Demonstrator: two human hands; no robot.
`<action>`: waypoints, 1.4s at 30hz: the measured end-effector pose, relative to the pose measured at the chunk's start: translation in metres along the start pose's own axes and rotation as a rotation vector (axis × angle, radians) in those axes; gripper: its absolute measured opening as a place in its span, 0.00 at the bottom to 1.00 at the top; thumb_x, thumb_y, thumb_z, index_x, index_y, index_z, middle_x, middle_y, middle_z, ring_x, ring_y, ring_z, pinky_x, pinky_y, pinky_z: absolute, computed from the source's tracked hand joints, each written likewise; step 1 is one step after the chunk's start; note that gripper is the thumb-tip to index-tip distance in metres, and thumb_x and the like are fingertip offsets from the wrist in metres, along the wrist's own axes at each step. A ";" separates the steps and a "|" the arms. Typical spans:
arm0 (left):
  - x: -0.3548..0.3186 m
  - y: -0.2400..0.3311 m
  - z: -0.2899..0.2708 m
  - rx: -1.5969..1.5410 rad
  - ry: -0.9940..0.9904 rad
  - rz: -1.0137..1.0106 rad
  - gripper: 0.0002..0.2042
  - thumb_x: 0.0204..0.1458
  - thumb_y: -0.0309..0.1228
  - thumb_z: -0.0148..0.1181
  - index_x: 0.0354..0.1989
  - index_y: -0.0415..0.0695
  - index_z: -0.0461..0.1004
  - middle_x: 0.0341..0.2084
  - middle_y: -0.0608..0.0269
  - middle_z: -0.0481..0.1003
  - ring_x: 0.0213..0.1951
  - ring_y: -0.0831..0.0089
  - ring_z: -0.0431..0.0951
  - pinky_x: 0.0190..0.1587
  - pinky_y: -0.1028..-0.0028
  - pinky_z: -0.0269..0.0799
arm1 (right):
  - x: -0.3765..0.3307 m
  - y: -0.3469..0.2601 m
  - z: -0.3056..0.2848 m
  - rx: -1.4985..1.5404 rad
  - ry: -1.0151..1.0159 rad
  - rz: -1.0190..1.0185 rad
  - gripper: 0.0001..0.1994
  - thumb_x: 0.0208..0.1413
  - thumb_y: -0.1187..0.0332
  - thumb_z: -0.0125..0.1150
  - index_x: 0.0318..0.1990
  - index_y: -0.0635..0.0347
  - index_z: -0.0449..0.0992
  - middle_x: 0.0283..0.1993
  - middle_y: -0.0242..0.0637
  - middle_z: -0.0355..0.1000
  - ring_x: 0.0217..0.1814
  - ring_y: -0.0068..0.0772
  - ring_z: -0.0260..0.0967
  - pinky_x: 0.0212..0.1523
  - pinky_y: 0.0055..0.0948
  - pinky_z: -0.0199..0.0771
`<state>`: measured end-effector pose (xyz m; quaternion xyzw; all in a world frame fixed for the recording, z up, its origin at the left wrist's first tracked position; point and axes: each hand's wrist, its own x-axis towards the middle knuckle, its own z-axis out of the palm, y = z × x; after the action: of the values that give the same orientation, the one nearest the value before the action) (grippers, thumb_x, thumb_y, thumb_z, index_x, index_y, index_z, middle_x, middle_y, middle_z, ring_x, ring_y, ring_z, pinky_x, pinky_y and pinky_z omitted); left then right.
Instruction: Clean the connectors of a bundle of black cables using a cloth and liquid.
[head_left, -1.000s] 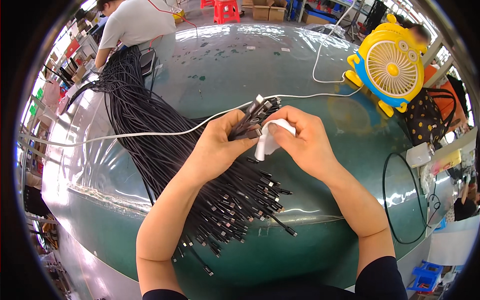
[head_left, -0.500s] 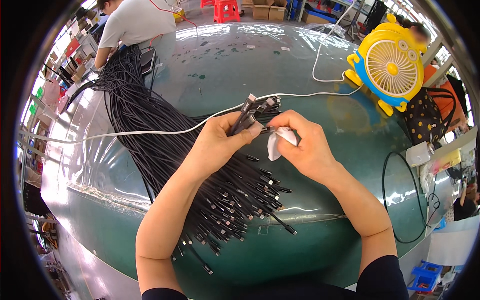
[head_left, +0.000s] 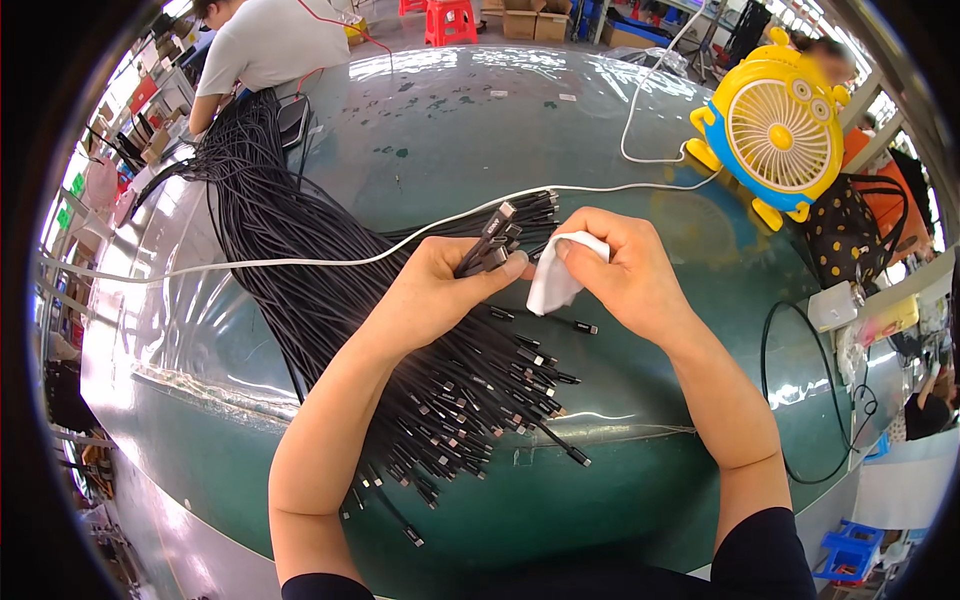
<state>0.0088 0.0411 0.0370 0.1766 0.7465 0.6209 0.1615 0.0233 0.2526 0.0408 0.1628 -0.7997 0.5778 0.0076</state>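
Both forearms are bare all the way down, no watch, no rings, no gloves on the left hand (head_left: 440,290) or the right hand (head_left: 625,275). Only clothing showing is dark navy-black short sleeves up by the elbows, near edge, plain fabric.

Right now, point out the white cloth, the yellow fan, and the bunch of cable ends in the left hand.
white cloth (head_left: 552,285), head view, on its lower fold.
yellow fan (head_left: 771,123), head view, on the round grille.
cable ends (head_left: 493,240), head view, on the plugs above the left hand (head_left: 435,295).
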 end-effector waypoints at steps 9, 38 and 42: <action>0.001 -0.009 -0.011 0.050 -0.129 -0.074 0.15 0.56 0.38 0.60 0.25 0.39 0.77 0.14 0.79 0.60 0.21 0.86 0.54 0.23 0.78 0.48 | 0.003 -0.004 0.005 -0.075 -0.101 0.004 0.10 0.54 0.67 0.57 0.35 0.66 0.75 0.28 0.36 0.73 0.29 0.23 0.67 0.32 0.27 0.67; 0.004 -0.020 0.000 0.058 -0.014 0.140 0.05 0.48 0.21 0.59 0.27 0.38 0.68 0.20 0.76 0.63 0.26 0.86 0.59 0.28 0.80 0.58 | -0.002 0.005 0.018 0.055 -0.028 0.064 0.07 0.53 0.73 0.53 0.37 0.66 0.72 0.27 0.36 0.72 0.28 0.21 0.67 0.32 0.26 0.67; 0.004 -0.017 -0.001 0.084 -0.042 0.095 0.04 0.52 0.21 0.61 0.34 0.38 0.73 0.24 0.78 0.67 0.29 0.89 0.63 0.34 0.82 0.62 | -0.003 0.010 0.018 0.103 -0.006 -0.023 0.07 0.53 0.73 0.53 0.38 0.66 0.72 0.27 0.36 0.72 0.30 0.21 0.67 0.33 0.25 0.67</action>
<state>0.0037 0.0393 0.0204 0.2314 0.7591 0.5922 0.1397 0.0265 0.2391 0.0249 0.1740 -0.7672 0.6174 0.0034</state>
